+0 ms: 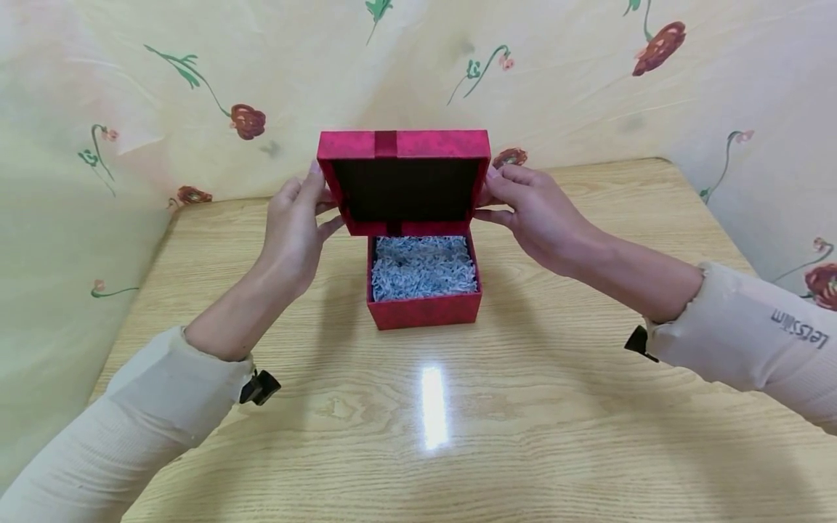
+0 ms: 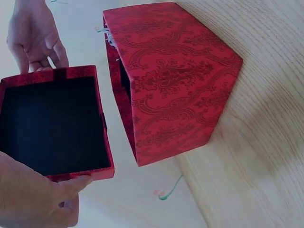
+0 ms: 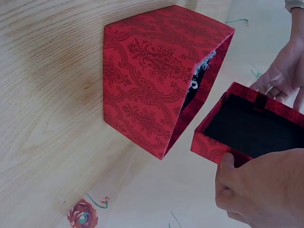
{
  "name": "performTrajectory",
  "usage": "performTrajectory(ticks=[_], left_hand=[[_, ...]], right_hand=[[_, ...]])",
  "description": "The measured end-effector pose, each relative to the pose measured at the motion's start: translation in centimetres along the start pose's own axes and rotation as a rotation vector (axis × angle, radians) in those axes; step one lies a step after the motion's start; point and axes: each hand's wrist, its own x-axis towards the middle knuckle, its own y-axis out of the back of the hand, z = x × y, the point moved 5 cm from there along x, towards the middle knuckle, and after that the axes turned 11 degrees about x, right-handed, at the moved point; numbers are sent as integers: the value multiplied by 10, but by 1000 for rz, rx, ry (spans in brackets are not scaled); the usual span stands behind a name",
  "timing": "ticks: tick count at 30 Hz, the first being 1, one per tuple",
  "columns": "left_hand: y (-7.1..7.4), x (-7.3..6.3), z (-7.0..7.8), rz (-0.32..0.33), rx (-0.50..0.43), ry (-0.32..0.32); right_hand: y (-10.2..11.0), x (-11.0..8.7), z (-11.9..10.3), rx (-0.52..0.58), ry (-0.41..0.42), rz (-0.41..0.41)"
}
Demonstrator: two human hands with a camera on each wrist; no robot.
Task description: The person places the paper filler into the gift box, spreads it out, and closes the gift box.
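Observation:
A red patterned box lid [image 1: 404, 145] with a black inside is held tilted above the rear of its box, its dark underside facing me. My left hand [image 1: 294, 225] grips the lid's left side and my right hand [image 1: 539, 211] grips its right side. Below it, the red box base [image 1: 425, 312] stands on the table, filled with pale blue-grey shredded paper [image 1: 425, 269]. In both wrist views the lid [image 2: 105, 175] is apart from the box base [image 3: 142, 71]. A dark red ribbon band [image 1: 386, 144] crosses the lid's edge.
The box stands on a light wood-grain table [image 1: 366, 436], with a bright light reflection in front of it. Behind and at the sides hangs a pale cloth [image 1: 327, 65] printed with red flowers. Both sleeves carry small black clips [image 1: 260, 388].

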Motion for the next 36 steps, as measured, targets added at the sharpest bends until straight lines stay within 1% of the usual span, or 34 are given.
performTrajectory(ticks=[4,9,13,17,20,22,26,29,30,33,36], left_hand=[[1,1,-1,-13,-41,-26],[3,-1,-1,-45,-48,-63],[6,-4,-1,-113,-24,-107],[9,-5,-4,-200,18,-137],[11,-5,-5,-246,20,-137],[13,-5,-6,-268,15,-130],[16,-6,-7,-297,-35,-93],[17,-6,-7,-299,-34,-78],[18,-7,-7,-297,-11,-82],[19,-7,-7,-285,111,-111],[19,-7,-6,-275,196,-130]], right_hand=[[0,0,0,2,-15,-26],[3,0,0,15,-33,-59],[8,1,-1,42,-17,-68],[12,1,-3,90,2,-86],[14,2,-5,134,-1,-101],[15,2,-6,133,-11,-101],[15,1,-6,59,-26,-96],[15,1,-4,1,-25,-101],[14,0,-3,-13,-19,-108],[14,0,-1,-44,-6,-107],[14,-2,-1,-45,7,-93]])
